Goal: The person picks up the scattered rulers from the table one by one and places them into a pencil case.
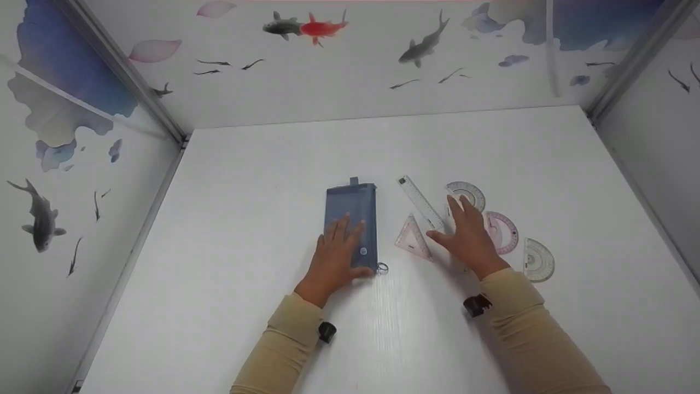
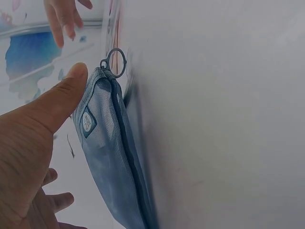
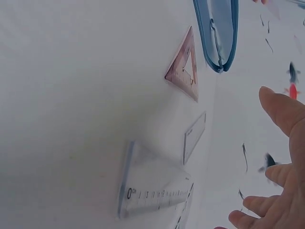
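At centre frame, a person's left hand [image 1: 334, 257] rests flat, fingers straight, on a blue mesh pencil pouch [image 1: 353, 216] lying on the white table [image 1: 246, 230]. The right hand [image 1: 470, 235], fingers spread wide and holding nothing, hovers just right of it over a clear straight ruler [image 1: 420, 202] and pink set square [image 1: 413, 238]. The pouch looks soft and light, likely best pinched at its zipper ring [image 2: 116, 61]; the rulers appear thin, stiff and slippery.

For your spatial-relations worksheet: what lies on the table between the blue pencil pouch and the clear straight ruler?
In the head view, only a small pink set square lies between the blue pencil pouch and the clear straight ruler.
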### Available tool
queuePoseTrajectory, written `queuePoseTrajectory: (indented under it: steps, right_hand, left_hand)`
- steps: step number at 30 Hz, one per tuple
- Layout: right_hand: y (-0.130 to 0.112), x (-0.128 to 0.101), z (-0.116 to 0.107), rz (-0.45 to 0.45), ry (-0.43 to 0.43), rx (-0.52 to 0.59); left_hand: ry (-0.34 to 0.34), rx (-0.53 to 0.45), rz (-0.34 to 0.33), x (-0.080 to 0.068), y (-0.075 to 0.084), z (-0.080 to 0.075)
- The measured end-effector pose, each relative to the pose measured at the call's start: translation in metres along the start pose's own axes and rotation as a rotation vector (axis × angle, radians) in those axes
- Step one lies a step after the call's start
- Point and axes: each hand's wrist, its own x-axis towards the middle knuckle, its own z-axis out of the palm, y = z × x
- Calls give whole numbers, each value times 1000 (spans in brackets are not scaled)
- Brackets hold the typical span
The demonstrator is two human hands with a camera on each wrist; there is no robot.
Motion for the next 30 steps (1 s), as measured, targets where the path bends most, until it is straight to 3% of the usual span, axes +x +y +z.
queuePoseTrajectory:
  steps: [21, 30]
  right_hand:
    - [-14, 7, 14, 21, -8, 129]
    - [-14, 9, 22, 35, -51, 227]
  left_hand:
    - [-24, 18, 42, 3, 6, 7]
    - [-45, 10, 55, 3, 8, 8]
